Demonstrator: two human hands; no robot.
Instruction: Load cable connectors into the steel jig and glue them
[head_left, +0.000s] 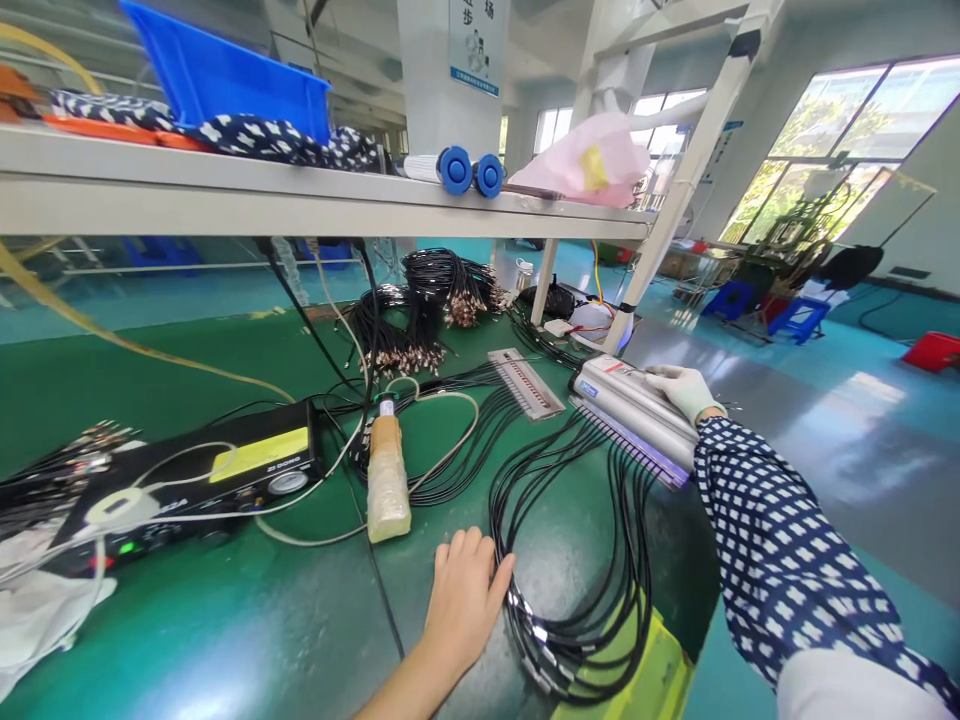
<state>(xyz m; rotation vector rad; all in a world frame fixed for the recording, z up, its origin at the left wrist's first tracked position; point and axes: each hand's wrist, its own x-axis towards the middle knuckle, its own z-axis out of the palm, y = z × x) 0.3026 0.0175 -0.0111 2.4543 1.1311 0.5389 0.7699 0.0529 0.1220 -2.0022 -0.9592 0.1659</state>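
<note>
Black cables [541, 640] lie looped on the bench [300, 630], their far ends lined along the silver unit [637, 405], so this row looks laid out. The gloved right hand [681, 388] rests on the unit; whether its fingers grip, I cannot tell. The left hand [463, 590] has fingers slightly spread, thumb beside the loop. Bundles [454, 280] behind remain unsorted.

this looks like a factory workshop: a green workbench [300, 640] lies under the left hand [466, 580], coiled black cables [436, 268] sit beyond it, and large windows [851, 110] light the floor [840, 400] past the gloved right hand [679, 388].
</note>
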